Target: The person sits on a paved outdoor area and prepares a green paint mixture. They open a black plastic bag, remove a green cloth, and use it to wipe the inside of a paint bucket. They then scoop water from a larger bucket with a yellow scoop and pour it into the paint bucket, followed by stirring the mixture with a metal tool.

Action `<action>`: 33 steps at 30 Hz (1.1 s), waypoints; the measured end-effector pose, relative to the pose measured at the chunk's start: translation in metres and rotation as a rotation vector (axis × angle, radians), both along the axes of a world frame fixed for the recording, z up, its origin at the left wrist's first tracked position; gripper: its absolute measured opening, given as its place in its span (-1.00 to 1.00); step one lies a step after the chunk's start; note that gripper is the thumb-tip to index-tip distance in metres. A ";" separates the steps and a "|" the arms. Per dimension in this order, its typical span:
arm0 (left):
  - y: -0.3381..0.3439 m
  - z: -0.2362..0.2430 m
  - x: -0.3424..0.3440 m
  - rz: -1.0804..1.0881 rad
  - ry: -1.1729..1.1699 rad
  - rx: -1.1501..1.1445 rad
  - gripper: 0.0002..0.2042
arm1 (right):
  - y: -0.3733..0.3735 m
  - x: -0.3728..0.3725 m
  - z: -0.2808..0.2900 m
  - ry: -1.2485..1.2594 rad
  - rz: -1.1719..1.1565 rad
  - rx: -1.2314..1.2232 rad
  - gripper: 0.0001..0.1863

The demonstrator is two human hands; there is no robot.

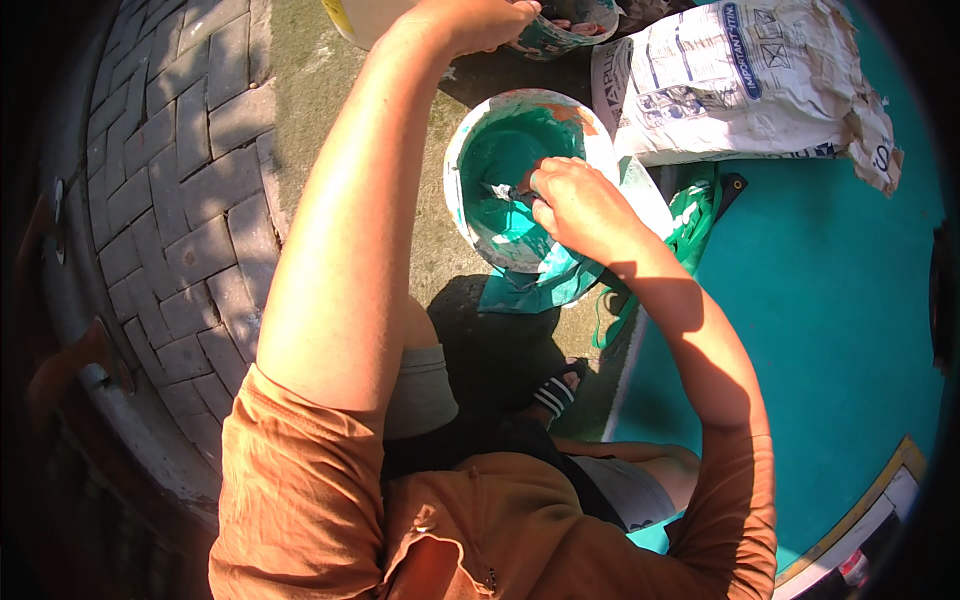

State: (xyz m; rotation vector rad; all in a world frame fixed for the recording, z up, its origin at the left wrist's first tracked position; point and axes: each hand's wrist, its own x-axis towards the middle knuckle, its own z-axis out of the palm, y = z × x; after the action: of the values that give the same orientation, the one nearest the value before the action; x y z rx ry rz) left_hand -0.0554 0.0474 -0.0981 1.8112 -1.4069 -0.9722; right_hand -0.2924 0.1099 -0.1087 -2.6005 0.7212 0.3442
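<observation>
My right hand is closed on a small paint-smeared tool, its tip down inside a white bucket coated with teal paint. My left hand reaches up to the top edge and rests on the rim of a second paint-stained container; whether it grips it is hidden by the wrist. My orange sleeves and bent knees fill the lower middle of the view.
A white printed sack lies right of the bucket. Teal-stained cloth and a green strap lie under and beside the bucket. Teal-painted floor spreads to the right, grey brick paving to the left. A striped sandal shows below.
</observation>
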 end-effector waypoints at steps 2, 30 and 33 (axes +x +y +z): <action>-0.001 -0.002 0.000 -0.002 -0.025 -0.018 -0.64 | 0.006 -0.004 -0.001 0.011 0.045 0.054 -0.88; -0.003 -0.005 0.001 -0.078 -0.003 0.151 -0.57 | -0.104 -0.229 0.034 0.373 -0.710 -0.793 -0.71; -0.002 -0.018 0.007 -0.104 0.019 0.106 -0.56 | -0.113 -0.252 0.018 0.450 -0.330 -0.859 -0.63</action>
State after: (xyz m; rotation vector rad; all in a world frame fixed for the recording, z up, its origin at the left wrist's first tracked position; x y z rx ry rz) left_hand -0.0479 0.0449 -0.1165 1.8143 -1.4758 -1.1335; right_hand -0.5444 -0.0033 -0.0909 -3.1079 1.7503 0.6322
